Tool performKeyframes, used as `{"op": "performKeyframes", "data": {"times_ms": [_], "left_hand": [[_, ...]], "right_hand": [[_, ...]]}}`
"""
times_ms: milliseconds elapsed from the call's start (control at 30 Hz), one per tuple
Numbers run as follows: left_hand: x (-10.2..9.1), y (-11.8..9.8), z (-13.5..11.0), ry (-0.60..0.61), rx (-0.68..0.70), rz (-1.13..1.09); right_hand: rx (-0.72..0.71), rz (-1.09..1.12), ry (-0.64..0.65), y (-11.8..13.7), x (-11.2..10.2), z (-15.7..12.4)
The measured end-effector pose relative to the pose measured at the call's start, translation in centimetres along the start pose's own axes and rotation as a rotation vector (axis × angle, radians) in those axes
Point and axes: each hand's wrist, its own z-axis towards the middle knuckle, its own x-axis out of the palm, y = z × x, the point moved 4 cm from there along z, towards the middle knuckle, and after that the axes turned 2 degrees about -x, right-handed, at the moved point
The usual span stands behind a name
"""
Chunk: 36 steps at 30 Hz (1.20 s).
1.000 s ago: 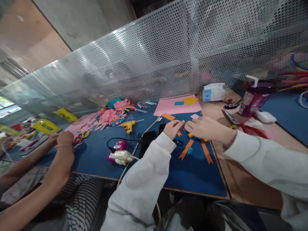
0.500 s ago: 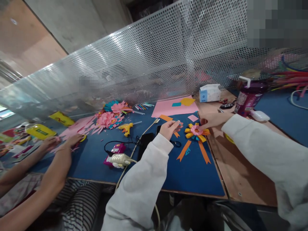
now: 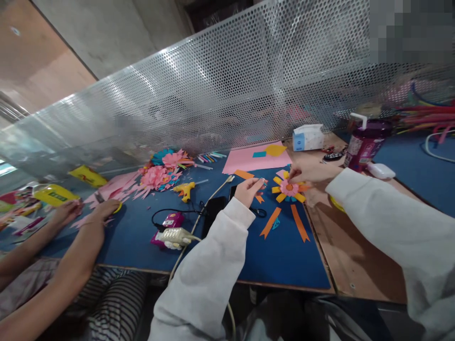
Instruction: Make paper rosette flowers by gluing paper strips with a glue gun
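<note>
A paper flower with a pink centre and yellow and orange petals is over the blue mat. My right hand is closed, thumb and fingertips at the flower's upper right petals, by the pink centre. To the left of it my left hand is raised in a pinch; a small bit shows at its fingertips, too small to name. Below the flower lie an orange paper strip and another orange strip, both with notched ends, and a teal scrap.
Left of my arm are a yellow glue gun, a phone, and a power strip with cables. Pink paper flowers lie beyond. A co-worker's hand holds scissors at far left. A purple bottle stands right, near a tissue pack.
My right hand has shifted slightly left and onto the flower's petals. The flower has turned to face up more, and less of its teal underside shows. My left hand stays nearly still.
</note>
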Motion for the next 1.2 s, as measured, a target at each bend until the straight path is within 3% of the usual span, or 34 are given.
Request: {"op": "performKeyframes", "data": {"times_ms": [200, 333, 467, 633, 800, 1033, 1200], "left_hand": [[-1.6, -5.3, -2.6, -0.196, 0.443, 0.083], [-1.8, -8.9, -6.5, -0.228, 0.883, 0.381], [-1.5, -10.2, -9.0, -0.262, 1.198, 0.583], [-1.1, -10.3, -9.4, -0.303, 1.296, 0.718], [-0.9, -10.3, -9.2, -0.278, 1.299, 0.745], [-1.5, -10.1, -9.2, -0.354, 1.344, 0.75], [-1.3, -10.5, -9.8, -0.348, 1.435, 0.823]], "right_hand": [[-0.106, 0.214, -0.244, 5.3, -1.7, -1.1], [-0.366, 0.08, -0.462, 9.9, -3.1, -2.8], [-0.572, -0.09, -0.554, 12.4, -3.2, -4.3], [-0.639, -0.112, -0.599, 13.4, -3.4, -5.3], [-0.656, -0.077, -0.577, 13.7, -3.5, -5.5], [-0.691, -0.122, -0.576, 14.4, -3.3, -5.9], [-0.699, -0.181, -0.599, 14.6, -3.4, -6.2]]}}
